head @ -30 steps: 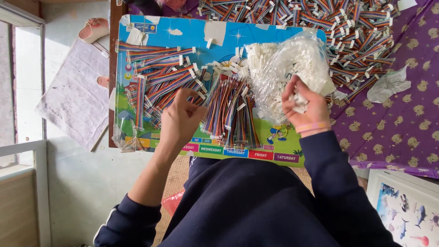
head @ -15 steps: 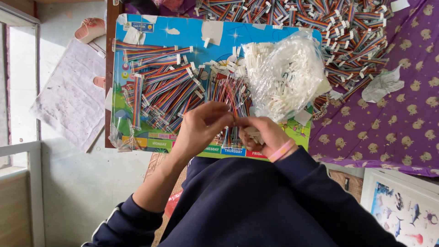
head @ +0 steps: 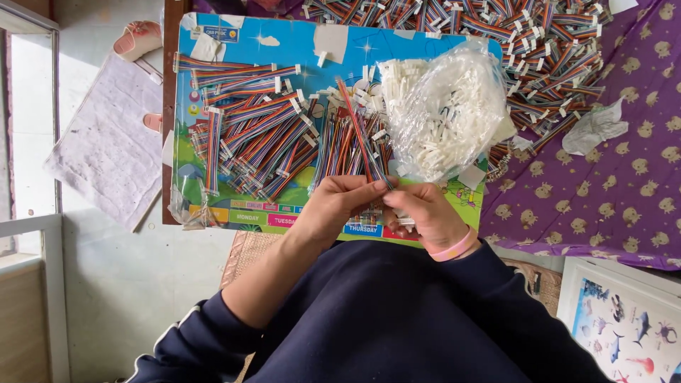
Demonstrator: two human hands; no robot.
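My left hand [head: 339, 204] and my right hand [head: 418, 211] meet at the near edge of a colourful picture board [head: 298, 42]. Together they pinch one end of a thin multicoloured ribbon cable [head: 359, 135], which slants up and away from my fingers. My right hand, with a pink wristband, also seems to press a small white connector against the cable end. Just beyond my hands lies a heap of loose ribbon cables [head: 340, 149]. A clear plastic bag of white connectors [head: 447, 113] sits just above my right hand.
Bundles of finished rainbow cables [head: 248, 135] lie on the board's left half. A large pile of cables [head: 539, 42] covers the purple patterned cloth [head: 624, 184] at the back right, with a crumpled tissue [head: 594, 128]. Paper [head: 106, 149] and slippers lie on the floor at left.
My right hand left the connector bag and came down to meet my left hand. My left hand lifted one cable off the heap, and both now hold its end.
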